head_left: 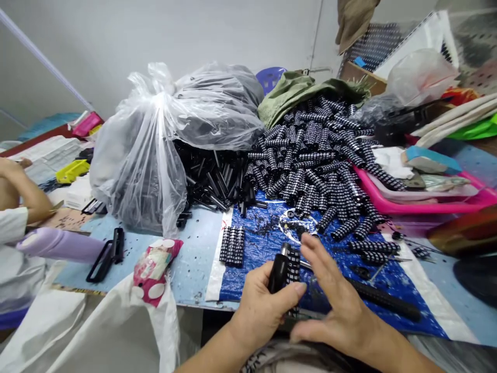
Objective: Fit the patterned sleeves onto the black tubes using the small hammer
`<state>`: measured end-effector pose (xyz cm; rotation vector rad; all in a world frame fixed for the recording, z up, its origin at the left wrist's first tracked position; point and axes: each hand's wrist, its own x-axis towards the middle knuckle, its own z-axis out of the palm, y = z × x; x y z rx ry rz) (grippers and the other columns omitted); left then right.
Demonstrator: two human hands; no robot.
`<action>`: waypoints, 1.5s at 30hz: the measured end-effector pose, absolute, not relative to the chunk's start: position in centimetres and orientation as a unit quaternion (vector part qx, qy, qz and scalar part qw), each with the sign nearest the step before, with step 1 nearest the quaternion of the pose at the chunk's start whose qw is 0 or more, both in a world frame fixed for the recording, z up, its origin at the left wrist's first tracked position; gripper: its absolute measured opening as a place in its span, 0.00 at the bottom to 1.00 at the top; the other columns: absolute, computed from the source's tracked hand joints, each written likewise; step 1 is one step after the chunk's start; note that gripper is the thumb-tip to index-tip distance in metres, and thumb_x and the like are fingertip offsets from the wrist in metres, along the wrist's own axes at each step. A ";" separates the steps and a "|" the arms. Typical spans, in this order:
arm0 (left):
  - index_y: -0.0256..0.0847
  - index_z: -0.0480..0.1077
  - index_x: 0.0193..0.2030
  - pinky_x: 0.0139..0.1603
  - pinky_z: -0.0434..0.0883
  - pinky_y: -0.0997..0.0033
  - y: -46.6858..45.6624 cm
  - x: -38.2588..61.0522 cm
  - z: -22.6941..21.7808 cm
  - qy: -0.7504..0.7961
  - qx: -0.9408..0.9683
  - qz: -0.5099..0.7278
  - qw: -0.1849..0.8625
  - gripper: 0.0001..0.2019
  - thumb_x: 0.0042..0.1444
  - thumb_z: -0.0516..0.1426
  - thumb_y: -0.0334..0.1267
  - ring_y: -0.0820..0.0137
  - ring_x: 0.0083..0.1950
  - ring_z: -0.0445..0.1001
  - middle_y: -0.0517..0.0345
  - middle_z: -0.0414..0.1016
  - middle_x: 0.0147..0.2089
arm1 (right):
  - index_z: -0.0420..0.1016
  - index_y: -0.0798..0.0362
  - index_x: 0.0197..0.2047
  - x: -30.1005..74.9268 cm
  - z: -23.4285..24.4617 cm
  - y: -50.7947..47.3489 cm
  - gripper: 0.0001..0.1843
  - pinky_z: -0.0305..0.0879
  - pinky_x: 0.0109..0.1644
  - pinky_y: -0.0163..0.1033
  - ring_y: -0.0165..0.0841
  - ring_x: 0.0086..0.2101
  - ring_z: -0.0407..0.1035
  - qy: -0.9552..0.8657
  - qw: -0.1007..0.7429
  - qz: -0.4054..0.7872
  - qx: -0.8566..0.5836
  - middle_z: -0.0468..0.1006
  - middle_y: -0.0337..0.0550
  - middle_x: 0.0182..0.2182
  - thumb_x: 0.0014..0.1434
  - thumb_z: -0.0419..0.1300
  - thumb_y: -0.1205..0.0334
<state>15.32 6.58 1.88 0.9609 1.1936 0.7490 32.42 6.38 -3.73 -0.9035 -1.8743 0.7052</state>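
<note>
My left hand (264, 305) is closed around a smooth black tube (277, 273) and a black cylinder dotted with white squares (294, 267). A shiny metal end (286, 249) shows at the tube's top. To its right, my right hand (336, 305) has its fingers stretched apart, with nothing visible in it. Behind the right hand lies a tool with a long black handle (388, 300); part of its metal shaft is hidden. A few dotted cylinders (233, 246) lie side by side on the blue sheet (252, 280).
A big heap of dotted cylinders (314, 155) rises at the back beside loose black tubes (217, 181). A bulging clear plastic bag (143, 160) stands left of them. A pink tray (419, 207) is at right, a purple bottle (64, 246) at left. Another person's arm (27, 189) shows far left.
</note>
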 end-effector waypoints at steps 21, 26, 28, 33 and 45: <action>0.34 0.74 0.45 0.31 0.72 0.75 6.3 16.5 0.3 0.487 0.265 0.411 0.724 0.23 0.54 0.65 0.54 0.72 0.29 0.74 0.52 0.77 0.32 | 0.43 0.57 0.74 31.6 -4.0 5.9 0.54 0.63 0.66 0.48 0.45 0.65 0.58 -0.801 0.452 0.124 -0.374 0.59 0.61 0.66 0.56 0.70 0.51; 0.36 0.71 0.41 0.30 0.70 0.73 7.5 15.9 -1.0 0.527 0.298 0.429 0.671 0.22 0.49 0.68 0.51 0.70 0.29 0.74 0.57 0.75 0.32 | 0.47 0.62 0.73 34.7 -5.7 6.0 0.50 0.62 0.64 0.56 0.52 0.64 0.58 -0.821 0.372 0.071 -0.427 0.62 0.63 0.64 0.60 0.64 0.43; 0.37 0.74 0.40 0.36 0.69 0.71 8.2 15.2 -1.6 0.561 0.409 0.420 0.585 0.16 0.54 0.65 0.48 0.69 0.32 0.74 0.57 0.74 0.32 | 0.64 0.57 0.63 36.7 -7.0 5.9 0.28 0.66 0.58 0.54 0.49 0.55 0.68 -0.809 0.320 0.011 -0.492 0.73 0.57 0.55 0.66 0.59 0.51; 0.41 0.78 0.36 0.44 0.64 0.65 10.0 13.4 -1.6 0.627 0.649 0.263 0.342 0.08 0.57 0.62 0.42 0.62 0.41 0.72 0.52 0.77 0.37 | 0.72 0.54 0.47 39.5 -8.0 5.1 0.12 0.67 0.42 0.45 0.38 0.35 0.73 -0.799 0.262 -0.023 -0.540 0.76 0.47 0.38 0.70 0.52 0.57; 0.39 0.72 0.29 0.28 0.52 0.73 13.4 12.8 -2.1 0.613 0.655 0.089 0.432 0.16 0.42 0.69 0.47 0.73 0.27 0.60 0.66 0.64 0.24 | 0.73 0.52 0.49 38.5 -5.7 6.2 0.10 0.73 0.37 0.36 0.34 0.34 0.78 -0.816 0.316 0.085 -0.476 0.80 0.45 0.39 0.69 0.53 0.63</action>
